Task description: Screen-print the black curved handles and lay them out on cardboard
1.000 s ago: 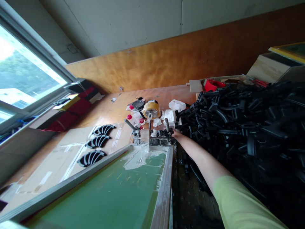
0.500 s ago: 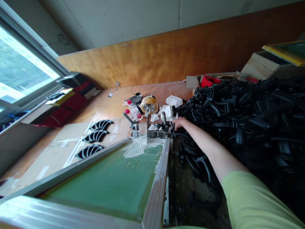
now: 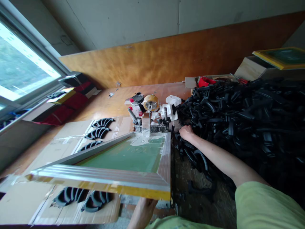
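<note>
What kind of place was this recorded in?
Probably a small screen-printing workshop: a green-meshed printing screen hinged over a wooden bench, a big pile of black plastic parts, and printed pieces laid out on cardboard.

**Bench layout around the printing screen**

The screen frame [image 3: 133,156] sits mid-bench, its near edge raised, hinged at the clamp [image 3: 152,128] behind it. Under its near edge lie two curved parts [image 3: 82,198] on cardboard [image 3: 59,149]; three more [image 3: 96,133] lie in a row to its left. Behind the clamp stand a tape roll [image 3: 150,102], bottles [image 3: 135,111] and crumpled paper [image 3: 172,105]. Right of the frame rises a heap of parts [image 3: 243,121], the right hand [image 3: 186,132] on its near-left edge. The left hand [image 3: 143,211] is below the frame's near edge.
</note>
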Demonstrator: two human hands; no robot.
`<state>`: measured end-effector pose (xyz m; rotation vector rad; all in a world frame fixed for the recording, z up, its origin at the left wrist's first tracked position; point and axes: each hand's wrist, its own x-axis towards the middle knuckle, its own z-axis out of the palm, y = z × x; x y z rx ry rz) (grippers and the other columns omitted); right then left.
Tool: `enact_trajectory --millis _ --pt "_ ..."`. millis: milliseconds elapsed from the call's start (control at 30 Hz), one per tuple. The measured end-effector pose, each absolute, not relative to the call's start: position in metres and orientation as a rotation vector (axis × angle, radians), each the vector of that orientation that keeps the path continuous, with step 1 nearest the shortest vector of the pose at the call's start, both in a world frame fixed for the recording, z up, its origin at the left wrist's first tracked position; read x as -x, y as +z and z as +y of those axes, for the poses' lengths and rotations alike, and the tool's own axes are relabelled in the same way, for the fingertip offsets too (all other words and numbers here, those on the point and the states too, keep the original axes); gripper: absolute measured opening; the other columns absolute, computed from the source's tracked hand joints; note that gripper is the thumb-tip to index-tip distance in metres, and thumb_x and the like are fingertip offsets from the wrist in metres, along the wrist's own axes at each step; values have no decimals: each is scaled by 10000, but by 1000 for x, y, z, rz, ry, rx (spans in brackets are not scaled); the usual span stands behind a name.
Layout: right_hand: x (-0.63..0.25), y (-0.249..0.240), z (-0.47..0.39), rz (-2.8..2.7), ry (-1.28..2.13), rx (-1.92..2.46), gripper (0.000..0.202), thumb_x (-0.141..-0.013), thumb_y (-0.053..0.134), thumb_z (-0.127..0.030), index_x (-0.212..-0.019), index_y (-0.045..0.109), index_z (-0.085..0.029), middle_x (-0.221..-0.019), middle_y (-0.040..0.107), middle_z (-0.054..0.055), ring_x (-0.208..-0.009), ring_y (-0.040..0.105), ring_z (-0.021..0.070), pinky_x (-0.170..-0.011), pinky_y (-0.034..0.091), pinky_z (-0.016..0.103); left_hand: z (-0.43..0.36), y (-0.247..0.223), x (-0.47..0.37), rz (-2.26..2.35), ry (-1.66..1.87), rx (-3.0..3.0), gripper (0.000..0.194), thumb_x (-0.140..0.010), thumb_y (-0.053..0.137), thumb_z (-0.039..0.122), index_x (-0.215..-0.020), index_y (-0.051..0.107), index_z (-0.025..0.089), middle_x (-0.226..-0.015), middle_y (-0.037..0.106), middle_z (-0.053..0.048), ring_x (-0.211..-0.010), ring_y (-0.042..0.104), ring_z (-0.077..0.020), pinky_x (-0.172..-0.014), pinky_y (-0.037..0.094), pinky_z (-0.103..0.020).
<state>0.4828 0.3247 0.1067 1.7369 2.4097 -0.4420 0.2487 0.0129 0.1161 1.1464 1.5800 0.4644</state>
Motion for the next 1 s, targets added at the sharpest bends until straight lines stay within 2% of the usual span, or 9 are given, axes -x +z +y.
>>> enact_trajectory --millis 100,233,400,500,567,667,767,900,1000 --pt "-507 113 269 2351 -304 -1713 265 -809 506 -62 -929 742 -59 -1104 632 274 -1068 607 336 -907 436 452 9 115 -248 1474 491 -1156 525 -852 465 613 -1142 641 212 -1112 705 -115 -1027 651 -246 -919 508 -341" --pt "-532 128 220 2305 -229 -1669 331 -833 450 -66 -974 742 -132 -1133 622 193 -1027 625 280 -833 461 348 5 120 -248 1396 519 -1171 475 -872 487 558 -1147 628 197 -1127 703 -118 -1058 644 -240 -910 501 -322" --pt "-543 149 203 2313 -319 -1710 224 -798 499 -110 -822 712 -173 -966 669 118 -881 656 247 -704 453 304 -6 122 -236 1394 543 -1216 452 -890 473 532 -1156 626 201 -1156 693 -113 -1080 635 -234 -920 484 -314" --pt "-541 148 195 2470 -315 -1776 205 -809 484 -110 -871 664 -188 -873 670 81 -867 643 233 -729 452 309 -14 117 -220 1434 561 -1207 469 -888 470 543 -1177 615 203 -1148 697 -105 -1057 643 -233 -918 482 -325" --pt "-527 138 187 2653 -384 -1802 212 -819 513 -124 -988 627 -184 -883 667 71 -887 633 222 -769 460 310 -18 114 -208 1458 580 -1187 488 -880 475 557 -1174 615 194 -1140 699 -112 -1031 650 -236 -890 492 -325" --pt "-482 116 175 2925 -614 -1757 295 -826 591 -155 -1121 579 -175 -1050 656 96 -978 618 213 -856 465 320 -19 113 -192 1446 631 -1178 488 -869 494 559 -1157 628 188 -1135 700 -120 -1010 653 -235 -859 500 -311" --pt "-423 97 171 3150 -755 -1569 333 -837 604 -127 -1161 587 -199 -1106 650 86 -1017 596 200 -897 460 334 -16 115 -180 1424 684 -1199 460 -870 505 546 -1141 636 197 -1118 706 -107 -997 654 -226 -858 499 -306" --pt "-372 80 174 3268 -635 -1317 230 -845 598 -105 -1045 663 -198 -1004 674 59 -982 556 205 -874 459 350 -17 115 -165 1421 731 -1184 455 -873 504 540 -1150 632 202 -1124 702 -107 -990 657 -233 -815 515 -315" --pt "-363 72 170 3236 -419 -1428 206 -879 572 -165 -1044 692 -196 -975 663 72 -1009 527 228 -880 442 364 -21 110 -151 1420 770 -1157 462 -870 514 538 -1156 628 194 -1126 700 -116 -1015 652 -237 -852 508 -331"
